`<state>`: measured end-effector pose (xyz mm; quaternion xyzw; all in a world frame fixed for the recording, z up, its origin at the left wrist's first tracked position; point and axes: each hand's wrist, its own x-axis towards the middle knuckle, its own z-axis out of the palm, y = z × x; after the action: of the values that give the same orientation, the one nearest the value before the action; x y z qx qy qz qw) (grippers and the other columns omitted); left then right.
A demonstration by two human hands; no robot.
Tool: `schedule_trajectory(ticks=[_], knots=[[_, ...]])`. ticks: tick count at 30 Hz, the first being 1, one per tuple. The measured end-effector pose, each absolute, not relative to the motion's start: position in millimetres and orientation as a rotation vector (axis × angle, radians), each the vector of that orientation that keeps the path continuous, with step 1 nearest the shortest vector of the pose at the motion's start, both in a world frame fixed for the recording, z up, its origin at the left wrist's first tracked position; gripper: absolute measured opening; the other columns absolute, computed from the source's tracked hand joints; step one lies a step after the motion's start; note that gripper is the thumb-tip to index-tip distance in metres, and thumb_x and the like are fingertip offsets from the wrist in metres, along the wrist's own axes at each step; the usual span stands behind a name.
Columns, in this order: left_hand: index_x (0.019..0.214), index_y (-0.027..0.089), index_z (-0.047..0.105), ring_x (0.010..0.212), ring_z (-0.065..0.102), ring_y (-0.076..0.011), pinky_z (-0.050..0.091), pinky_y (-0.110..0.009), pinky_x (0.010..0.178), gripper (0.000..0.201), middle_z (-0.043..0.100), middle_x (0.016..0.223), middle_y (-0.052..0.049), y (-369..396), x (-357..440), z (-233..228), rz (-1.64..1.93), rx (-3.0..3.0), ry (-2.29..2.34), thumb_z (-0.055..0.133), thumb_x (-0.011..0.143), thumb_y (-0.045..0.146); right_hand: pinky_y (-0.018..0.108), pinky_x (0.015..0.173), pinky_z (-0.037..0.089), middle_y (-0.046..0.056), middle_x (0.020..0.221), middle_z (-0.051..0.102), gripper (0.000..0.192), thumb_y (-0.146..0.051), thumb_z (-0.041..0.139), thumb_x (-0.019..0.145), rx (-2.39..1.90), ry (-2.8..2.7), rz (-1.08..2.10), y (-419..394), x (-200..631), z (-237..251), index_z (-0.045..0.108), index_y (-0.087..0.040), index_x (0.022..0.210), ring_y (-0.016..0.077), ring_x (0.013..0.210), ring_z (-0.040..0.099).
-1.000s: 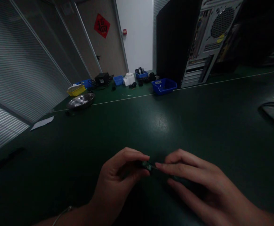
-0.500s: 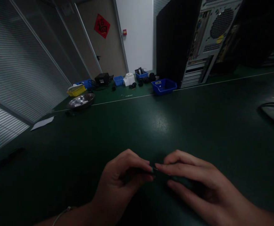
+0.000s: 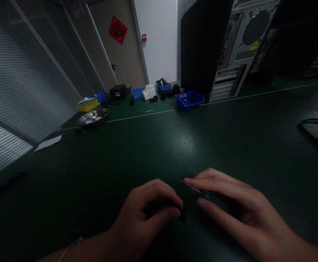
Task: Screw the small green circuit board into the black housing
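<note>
Far left of the grip, a paper sheet [image 3: 49,142] lies on the dark green tabletop [image 3: 175,145], with a metal bowl [image 3: 93,117] and a yellow bin [image 3: 88,105] beyond it.

The left hand [image 3: 145,214] rests low on the tabletop, a thin bracelet [image 3: 68,247] at its wrist. Its thumb and fingers are curled together, pinched on a small dark part [image 3: 181,211] that shows only at the fingertips; the light is too dim to tell what the part is.

Just right of that grip, and a little above it, the right hand [image 3: 230,207] pinches a thin flat strip [image 3: 193,188] between forefinger and thumb. The strip's free end points left, over the left fingertips, close to the dark part but apart from it.

Well beyond both hands, near the far edge, stand a blue bin [image 3: 189,99] and an open PC case [image 3: 230,51]. Far right of the grip, a black cable [image 3: 314,131] loops on the tabletop.
</note>
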<state>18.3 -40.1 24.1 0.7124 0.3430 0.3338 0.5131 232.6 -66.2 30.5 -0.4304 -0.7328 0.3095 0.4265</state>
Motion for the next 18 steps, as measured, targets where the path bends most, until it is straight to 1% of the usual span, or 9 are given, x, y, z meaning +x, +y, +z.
schedule_trajectory(ticks=[3, 5, 9, 12, 14, 15, 18], knots=[[0.092, 0.02, 0.068, 0.085, 0.061, -0.0181, 0.047, -0.03, 0.08, 0.012, 0.069, 0.086, -0.007, -40.8, 18.4, 22.4, 0.617, 2.121, 0.639, 0.059, 0.085, 0.018, 0.024, 0.073, 0.058, 0.004, 0.099, 0.072, 0.03, -0.017, 0.061, 0.084, -1.067, -1.816, 0.749, -65.6, 232.3, 29.2, 0.07, -0.029, 0.11, 0.0185, 0.095, 0.068], [0.094, 0.021, 0.068, 0.087, 0.06, -0.0188, 0.045, -0.031, 0.082, 0.014, 0.069, 0.088, -0.006, -40.9, 18.7, 20.6, 0.553, 2.266, 0.603, 0.057, 0.086, 0.019, 0.024, 0.074, 0.058, 0.004, 0.1, 0.072, 0.032, -0.015, 0.061, 0.084, -1.057, -1.817, 0.747, -65.0, 232.2, 28.2, 0.069, -0.029, 0.112, 0.0187, 0.097, 0.067], [0.098, 0.023, 0.069, 0.1, 0.056, -0.022, 0.042, -0.033, 0.087, 0.018, 0.064, 0.104, -0.009, -40.3, 17.4, 17.3, 0.524, 2.351, 0.665, 0.056, 0.085, 0.02, 0.024, 0.074, 0.058, 0.004, 0.101, 0.072, 0.032, -0.015, 0.061, 0.084, -1.057, -1.837, 0.761, -64.8, 232.2, 25.8, 0.067, -0.028, 0.113, 0.0186, 0.097, 0.068], [0.107, 0.025, 0.066, 0.106, 0.054, -0.024, 0.041, -0.036, 0.089, 0.024, 0.06, 0.111, -0.01, -40.3, 16.1, 17.1, 0.525, 2.37, 0.673, 0.055, 0.086, 0.022, 0.024, 0.074, 0.058, 0.004, 0.102, 0.072, 0.034, -0.015, 0.061, 0.084, -1.051, -1.835, 0.759, -65.6, 232.6, 24.2, 0.066, -0.028, 0.114, 0.0187, 0.096, 0.068], [0.111, 0.025, 0.063, 0.105, 0.053, -0.0239, 0.041, -0.036, 0.089, 0.026, 0.06, 0.111, -0.01, -40.9, 15.8, 18.3, 0.558, 2.375, 0.696, 0.054, 0.086, 0.022, 0.024, 0.076, 0.058, 0.003, 0.102, 0.072, 0.033, -0.014, 0.06, 0.084, -1.048, -1.863, 0.765, -66.0, 233.2, 24.4, 0.065, -0.027, 0.114, 0.0183, 0.096, 0.068], [0.11, 0.024, 0.062, 0.103, 0.054, -0.0235, 0.042, -0.036, 0.088, 0.024, 0.061, 0.109, -0.01, -41.5, 15.9, 19.0, 0.58, 2.382, 0.716, 0.054, 0.087, 0.022, 0.024, 0.076, 0.057, 0.003, 0.101, 0.072, 0.032, -0.014, 0.059, 0.084, -1.048, -1.892, 0.775, -66.0, 233.5, 25.2, 0.065, -0.027, 0.113, 0.0179, 0.095, 0.068], [0.095, 0.02, 0.062, 0.087, 0.056, -0.0207, 0.041, -0.033, 0.078, 0.012, 0.063, 0.094, -0.009, -43.0, 17.0, 19.2, 0.638, 2.462, 0.776, 0.056, 0.086, 0.026, 0.023, 0.074, 0.057, 0.003, 0.097, 0.071, 0.028, -0.011, 0.056, 0.083, -1.086, -2.006, 0.807, -65.9, 234.4, 29.8, 0.066, -0.025, 0.105, 0.0168, 0.089, 0.068]])
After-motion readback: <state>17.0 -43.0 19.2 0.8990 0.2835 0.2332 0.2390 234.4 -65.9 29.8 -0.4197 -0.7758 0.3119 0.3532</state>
